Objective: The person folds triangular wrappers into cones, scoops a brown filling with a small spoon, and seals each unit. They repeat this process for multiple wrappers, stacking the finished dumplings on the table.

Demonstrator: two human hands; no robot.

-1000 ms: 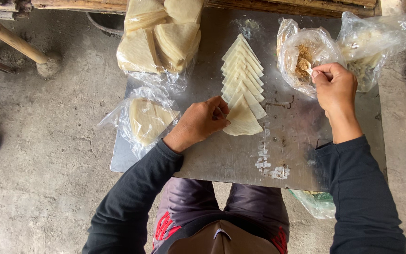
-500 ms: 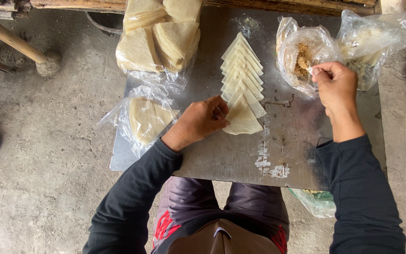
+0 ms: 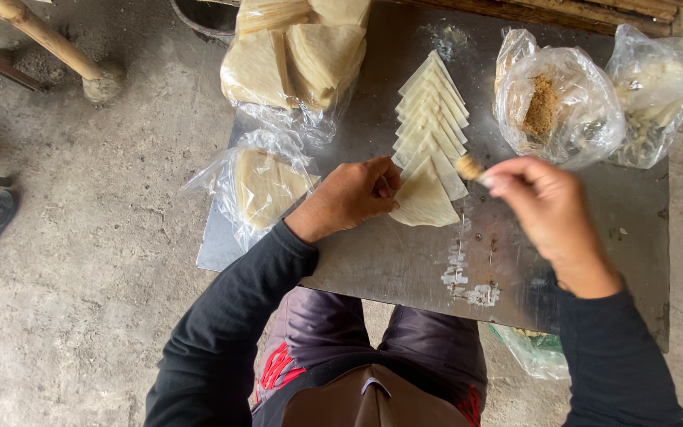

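Item 1: left hand (image 3: 353, 198). Laid knuckles-up on the metal sheet (image 3: 594, 229), fingers curled, fingertips pressed on the left edge of the nearest pastry triangle (image 3: 424, 202). Nothing is gripped; the wrapper is only pinned flat.

Item 2: right hand (image 3: 547, 209). Held above the sheet, to the right of the left hand, fingers pinched together on a small clump of brown filling (image 3: 468, 167). The clump is seen just above the upper right edge of the pinned triangle.

Item 3: row of pastry triangles (image 3: 431, 119). Pale, thin, overlapped in 1 line running away from the left hand's fingertips, the pinned triangle being the nearest of the row.

Item 4: clear bag of brown filling (image 3: 555, 107). Placed beyond the right hand, mouth open, crumbly brown heap visible inside.

Item 5: second clear bag (image 3: 658, 91). Set to the right of item 4, touching it; contents pale, not clearly made out.

Item 6: bag of wrappers (image 3: 258, 186). Lying just left of the left wrist, partly over the sheet's edge.

Item 7: larger wrapper packs (image 3: 294, 55). Stacked beyond the left hand, at the sheet's far left corner.
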